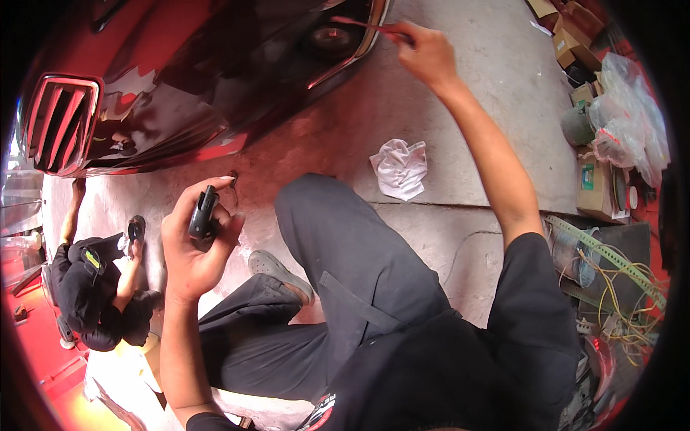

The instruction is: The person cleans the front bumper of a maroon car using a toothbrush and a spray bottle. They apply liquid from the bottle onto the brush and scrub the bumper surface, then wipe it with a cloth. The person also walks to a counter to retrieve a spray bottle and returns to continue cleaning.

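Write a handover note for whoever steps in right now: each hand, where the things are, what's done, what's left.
Left hand: raised, closed around a small black tool.
Right hand: stretched out to the dark red car body, pinching a thin red-tinted stick at the panel's lower edge.
Nearby: crumpled white rag on the concrete floor; another person crouches to the left.
Done: cannot tell from this view.
Left: the stick is not yet withdrawn; the rag lies untouched.

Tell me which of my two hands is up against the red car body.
Your right hand, stretched out and pinching a thin red strip at the red car body edge. Your left hand is raised apart, gripping a small black tool.
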Demonstrator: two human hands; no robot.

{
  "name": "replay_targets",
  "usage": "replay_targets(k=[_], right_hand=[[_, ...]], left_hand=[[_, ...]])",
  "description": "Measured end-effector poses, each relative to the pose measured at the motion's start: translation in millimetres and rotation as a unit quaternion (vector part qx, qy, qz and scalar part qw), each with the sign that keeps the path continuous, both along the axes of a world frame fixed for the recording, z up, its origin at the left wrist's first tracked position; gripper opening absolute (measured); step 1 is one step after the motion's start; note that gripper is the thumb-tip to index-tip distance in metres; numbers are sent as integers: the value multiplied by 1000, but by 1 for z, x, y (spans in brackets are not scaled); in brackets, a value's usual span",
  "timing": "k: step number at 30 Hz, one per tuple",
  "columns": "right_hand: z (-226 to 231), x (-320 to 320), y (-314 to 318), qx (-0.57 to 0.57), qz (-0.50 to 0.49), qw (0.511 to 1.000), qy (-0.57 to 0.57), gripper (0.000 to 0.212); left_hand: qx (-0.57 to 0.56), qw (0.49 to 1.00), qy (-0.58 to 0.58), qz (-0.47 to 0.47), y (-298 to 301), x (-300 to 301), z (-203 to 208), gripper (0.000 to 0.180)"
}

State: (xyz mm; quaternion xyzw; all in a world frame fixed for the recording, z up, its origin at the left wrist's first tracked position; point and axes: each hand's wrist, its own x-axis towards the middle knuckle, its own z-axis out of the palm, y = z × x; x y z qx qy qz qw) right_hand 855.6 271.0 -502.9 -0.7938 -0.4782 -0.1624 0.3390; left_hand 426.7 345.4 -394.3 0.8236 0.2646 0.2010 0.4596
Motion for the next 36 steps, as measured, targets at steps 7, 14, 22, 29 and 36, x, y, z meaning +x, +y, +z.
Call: replay_targets(k=[7,14,22,29,36], right_hand=[[-4,-18,12,33,-7,999,9,16],[-25,-18,7,54,2,995,81,14],[-57,-35,-1,137,-40,977,160,14],[-76,-77,33,270,4,926,263,10],[-118,-63,34,277,25,847,453,10]], left_hand=[[0,1000,-11,-6,0,7,2,41],[-4,1000,-10,-23,0,7,-2,41],[-22,999,-26,10,-3,7,2,41],[58,997,8,-42,9,9,-8,40],[7,1000,-13,-19,-2,10,6,43]])
